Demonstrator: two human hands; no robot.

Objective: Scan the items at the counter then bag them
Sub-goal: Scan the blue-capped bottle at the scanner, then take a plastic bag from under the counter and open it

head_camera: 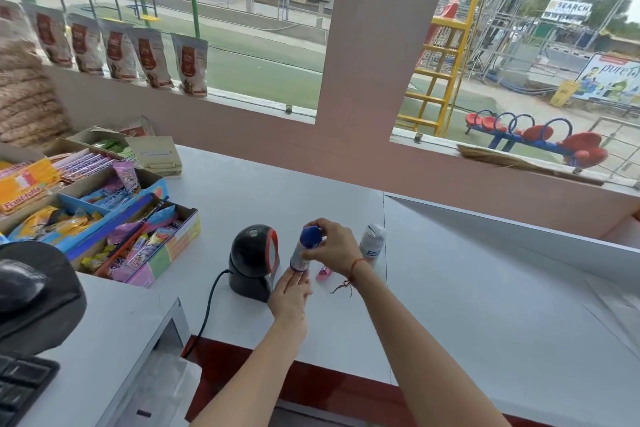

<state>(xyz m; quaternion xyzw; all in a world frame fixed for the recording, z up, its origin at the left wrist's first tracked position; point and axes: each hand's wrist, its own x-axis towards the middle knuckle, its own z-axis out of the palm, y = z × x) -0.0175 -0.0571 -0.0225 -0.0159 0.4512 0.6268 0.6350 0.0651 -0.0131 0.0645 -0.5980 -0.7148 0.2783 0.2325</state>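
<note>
A slim spray can (pixel 300 252) with a blue cap is held upright just right of the black barcode scanner (pixel 254 256) on the white counter (pixel 467 288). My right hand (pixel 334 246) grips the can near its cap. Under the can's base sits my left hand (pixel 291 295), fingertips touching it. A small pink item (pixel 323 273) lies on the counter behind my right wrist. A white and grey packet (pixel 372 243) stands further right, untouched.
Open boxes of sweets and snack bars (pixel 114 218) crowd the counter's left side. A black mouse (pixel 20 284) on a dark pad and a keyboard corner (pixel 20 388) sit at the near left. The scanner's cable (pixel 207 308) runs toward me. A raised ledge (pixel 519 229) borders the right.
</note>
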